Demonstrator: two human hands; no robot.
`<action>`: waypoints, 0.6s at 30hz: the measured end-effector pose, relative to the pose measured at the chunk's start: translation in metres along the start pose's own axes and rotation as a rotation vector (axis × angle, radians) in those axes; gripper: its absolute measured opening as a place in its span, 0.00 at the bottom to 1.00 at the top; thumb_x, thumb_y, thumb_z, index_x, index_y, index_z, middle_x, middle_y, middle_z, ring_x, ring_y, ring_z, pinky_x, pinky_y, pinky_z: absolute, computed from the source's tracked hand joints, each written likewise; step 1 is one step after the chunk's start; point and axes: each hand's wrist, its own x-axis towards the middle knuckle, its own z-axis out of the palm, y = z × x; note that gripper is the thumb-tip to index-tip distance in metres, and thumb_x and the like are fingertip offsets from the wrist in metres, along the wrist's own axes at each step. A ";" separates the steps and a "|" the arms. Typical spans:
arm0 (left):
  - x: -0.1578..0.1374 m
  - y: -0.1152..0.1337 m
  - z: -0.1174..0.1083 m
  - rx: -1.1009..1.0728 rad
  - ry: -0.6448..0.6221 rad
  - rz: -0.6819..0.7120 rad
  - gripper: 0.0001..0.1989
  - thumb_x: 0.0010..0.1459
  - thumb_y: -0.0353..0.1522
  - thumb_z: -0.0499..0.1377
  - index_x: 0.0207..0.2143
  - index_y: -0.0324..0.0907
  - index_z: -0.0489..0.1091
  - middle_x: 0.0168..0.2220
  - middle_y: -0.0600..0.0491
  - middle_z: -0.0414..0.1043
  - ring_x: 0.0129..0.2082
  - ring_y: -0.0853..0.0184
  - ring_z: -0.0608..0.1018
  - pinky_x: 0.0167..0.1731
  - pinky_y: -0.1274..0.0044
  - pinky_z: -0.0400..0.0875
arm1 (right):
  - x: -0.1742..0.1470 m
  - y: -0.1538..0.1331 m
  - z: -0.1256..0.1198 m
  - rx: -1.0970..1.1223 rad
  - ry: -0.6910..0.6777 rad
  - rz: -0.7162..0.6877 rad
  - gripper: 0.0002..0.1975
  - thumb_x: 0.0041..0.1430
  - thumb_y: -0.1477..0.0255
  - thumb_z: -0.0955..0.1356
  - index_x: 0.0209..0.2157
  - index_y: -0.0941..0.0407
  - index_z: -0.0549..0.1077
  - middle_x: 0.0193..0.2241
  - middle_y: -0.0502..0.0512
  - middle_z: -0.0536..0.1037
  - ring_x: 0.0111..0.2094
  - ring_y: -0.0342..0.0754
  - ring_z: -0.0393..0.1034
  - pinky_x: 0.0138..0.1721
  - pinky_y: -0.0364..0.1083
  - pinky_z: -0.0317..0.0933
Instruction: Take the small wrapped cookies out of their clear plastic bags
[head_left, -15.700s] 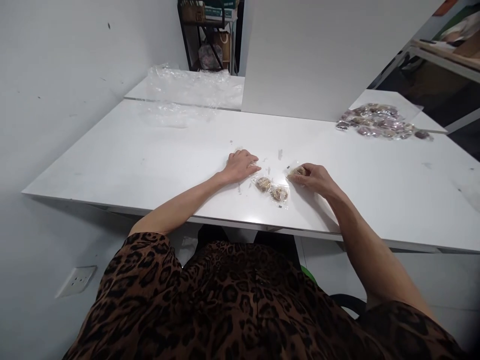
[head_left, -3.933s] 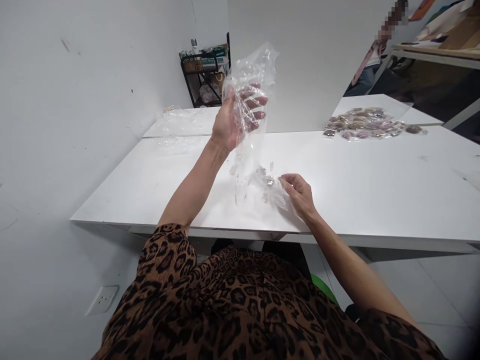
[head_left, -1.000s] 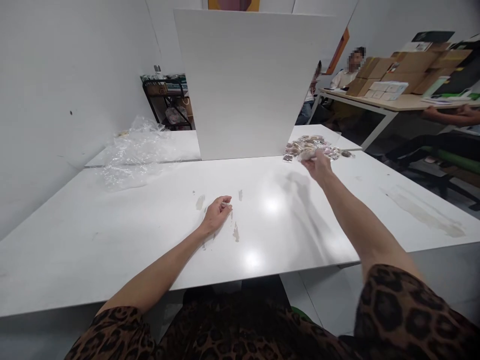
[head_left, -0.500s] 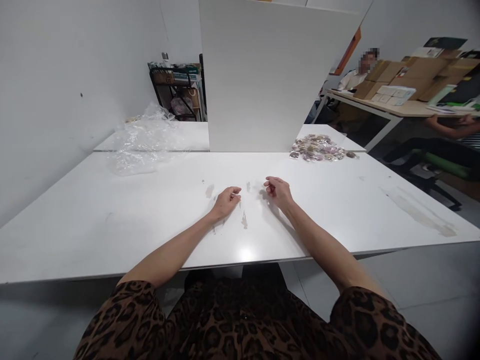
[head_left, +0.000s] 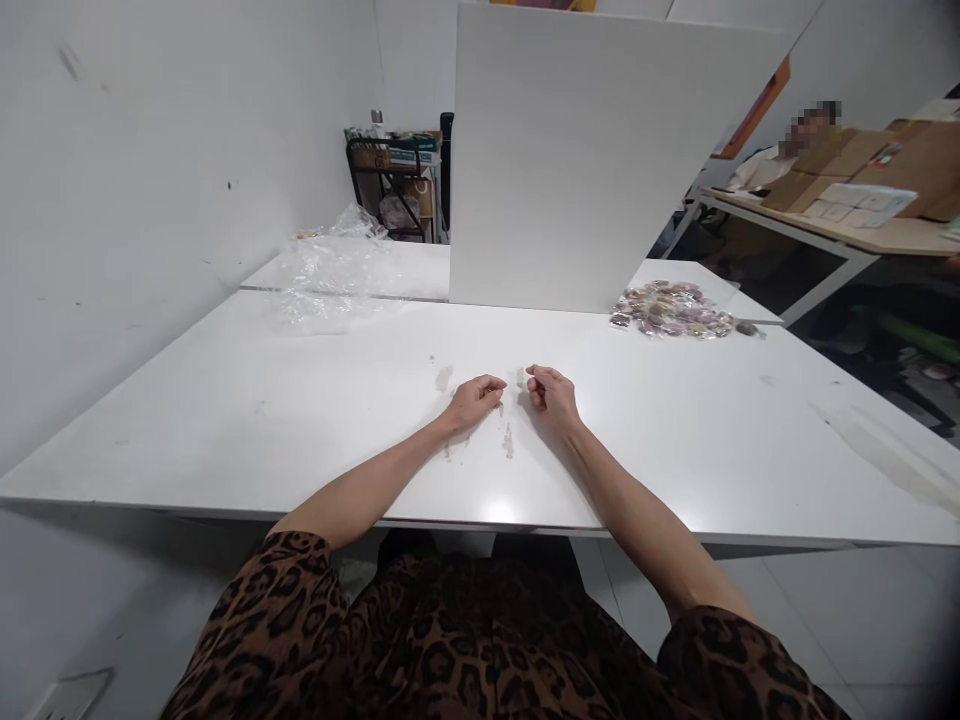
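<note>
My left hand (head_left: 477,400) hovers low over the middle of the white table (head_left: 337,400), or rests on it; I cannot tell which. Its fingers curve loosely, the thumb and fingertips a little apart, and nothing shows in it. Just to the right, my right hand (head_left: 553,398) faces it with the fingers bent inward and the index finger a little raised. I see nothing in this hand either. A narrow gap parts the two hands. Greyish smudges (head_left: 508,440) mark the tabletop around and between them.
A tall white board (head_left: 555,170) stands upright behind the table's middle. Clear crumpled plastic (head_left: 322,290) lies at the back left, a heap of small wrapped pieces (head_left: 671,308) at the back right. Beyond are a dark shelf (head_left: 394,165), cardboard boxes (head_left: 840,165) and a seated person.
My view has swung left, so the table and board appear farther right. My two hands have come closer together, and the left thumb and fingertips have drawn nearer each other.
</note>
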 end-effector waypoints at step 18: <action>-0.007 0.007 -0.012 0.293 0.109 0.101 0.13 0.64 0.39 0.58 0.43 0.43 0.79 0.43 0.49 0.80 0.38 0.65 0.79 0.42 0.72 0.73 | 0.100 -0.067 -0.136 -0.577 0.485 -0.153 0.17 0.52 0.76 0.71 0.45 0.57 0.72 0.45 0.60 0.77 0.46 0.52 0.69 0.48 0.49 0.66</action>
